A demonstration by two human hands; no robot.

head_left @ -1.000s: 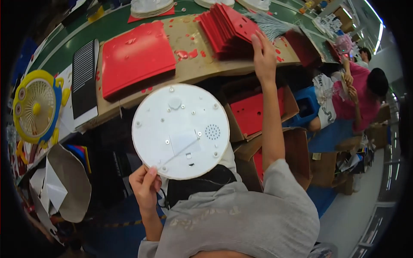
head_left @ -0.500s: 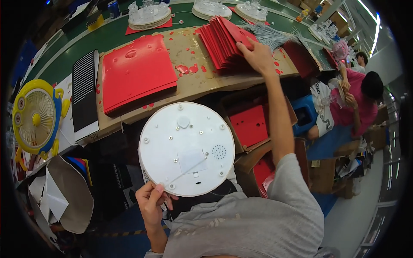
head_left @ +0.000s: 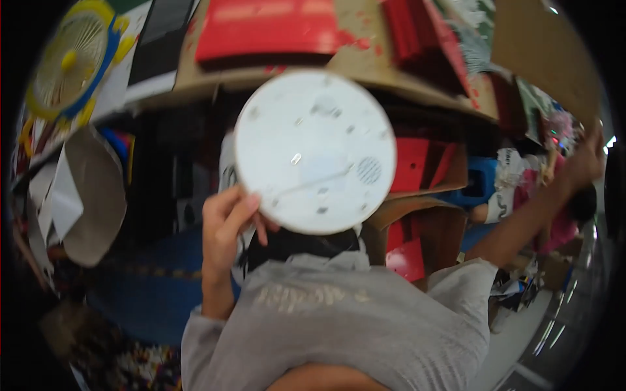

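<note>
A round white plastic base point(head_left: 274, 140), with screw holes, a ring of small speaker holes and a thin pale wire across its face, stands before my body. My left hand point(head_left: 225, 218) is closed on its lower left rim, thumb in front. Far to the right, my right hand point(head_left: 583, 159) is raised at arm's length and smeared by motion. Its fingers meet the lower corner of a large flat brown cardboard sheet point(head_left: 544, 55), which they appear to grip. A fanned stack of red sheets point(head_left: 417, 42) rests on the bench to the left of that sheet.
A flat red stack point(head_left: 267, 32) lies on the cardboard-covered bench, near a yellow and blue fan point(head_left: 68, 62). Below the bench are open boxes with red sheets point(head_left: 417, 163). A bin point(head_left: 98, 202) stands at left, a blue stool point(head_left: 479, 182) at right beside a seated person in pink.
My right hand has left the fanned red stack and swung far right, with a brown sheet now at its fingers. The view has tipped down; my left hand still holds the white base.
</note>
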